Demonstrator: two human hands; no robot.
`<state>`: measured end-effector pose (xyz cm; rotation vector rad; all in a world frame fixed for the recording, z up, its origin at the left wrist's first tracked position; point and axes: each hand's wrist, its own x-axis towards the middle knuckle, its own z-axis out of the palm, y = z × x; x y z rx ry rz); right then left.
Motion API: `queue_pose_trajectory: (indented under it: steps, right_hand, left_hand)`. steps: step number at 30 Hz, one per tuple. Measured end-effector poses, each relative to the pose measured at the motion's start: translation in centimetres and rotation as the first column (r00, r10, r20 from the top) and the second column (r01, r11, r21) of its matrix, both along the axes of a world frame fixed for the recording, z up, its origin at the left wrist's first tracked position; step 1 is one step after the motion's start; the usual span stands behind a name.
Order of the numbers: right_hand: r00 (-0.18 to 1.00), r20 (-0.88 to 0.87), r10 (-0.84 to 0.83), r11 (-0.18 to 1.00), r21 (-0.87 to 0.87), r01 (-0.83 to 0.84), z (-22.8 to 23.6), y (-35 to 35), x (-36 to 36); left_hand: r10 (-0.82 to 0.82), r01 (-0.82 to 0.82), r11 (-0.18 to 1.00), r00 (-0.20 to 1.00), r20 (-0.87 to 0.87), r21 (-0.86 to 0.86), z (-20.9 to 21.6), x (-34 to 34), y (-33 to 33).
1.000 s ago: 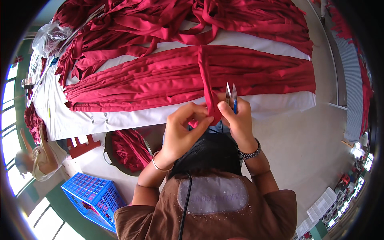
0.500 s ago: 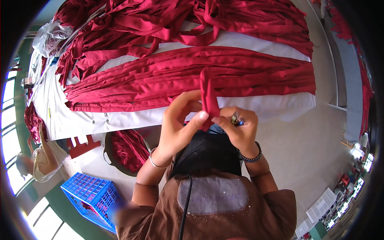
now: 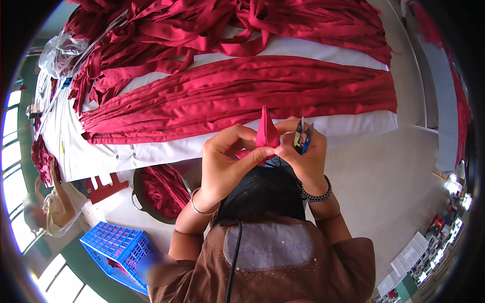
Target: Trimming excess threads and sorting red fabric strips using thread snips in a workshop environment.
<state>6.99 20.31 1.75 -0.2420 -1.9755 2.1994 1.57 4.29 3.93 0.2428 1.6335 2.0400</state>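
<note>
Between my two hands, in front of my body, a red fabric strip (image 3: 267,132) stands up with a pointed tip. My left hand (image 3: 225,156) pinches its lower part between thumb and fingers. My right hand (image 3: 309,156) has its thumb against the same strip, nearly touching my left thumb. Tucked in my right hand is a small pair of thread snips (image 3: 302,139), blades pointing up. Just beyond my hands, a long bundle of red fabric strips (image 3: 242,93) lies across the white-covered table (image 3: 353,122). The strip's lower end is partly hidden by my fingers.
More red strips (image 3: 166,40) are heaped along the table's far side, with a clear plastic bag (image 3: 61,53) at its left end. Below the table edge stand a dark tub of red fabric (image 3: 159,194) and a blue crate (image 3: 118,252). Another person (image 3: 60,204) is at the left.
The strip between my hands has turned and come lower, now showing a pointed tip. My right hand has turned, so the snips' blades now stand upright in view.
</note>
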Motion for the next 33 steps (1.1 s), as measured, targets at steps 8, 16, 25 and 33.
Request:
queue_pose_trajectory:
  steps: [8, 16, 25, 33]
  right_hand:
    - [0.997, -0.076, 0.022, 1.000, 0.011, -0.021, 0.8, 0.0, -0.8]
    - [0.986, -0.159, 0.054, 0.981, 0.192, -0.023, 1.4, 0.4, -0.7]
    - [0.995, -0.087, 0.047, 0.991, 0.126, -0.036, 1.2, 0.0, -0.1]
    - [0.933, -0.338, -0.125, 0.886, 0.384, 0.258, 1.6, -1.5, 0.4]
  left_hand:
    - [0.032, -0.007, 0.997, 0.952, -0.303, 0.082, -0.4, -0.3, -0.1]
    - [-0.005, 0.022, 0.992, 0.989, -0.146, 0.121, -0.3, -0.6, -0.7]
    - [-0.066, 0.075, 0.952, 0.997, -0.037, 0.297, -0.8, -0.2, -0.3]
    - [0.084, -0.080, 0.996, 0.918, -0.387, 0.026, -0.4, 0.7, 0.6]
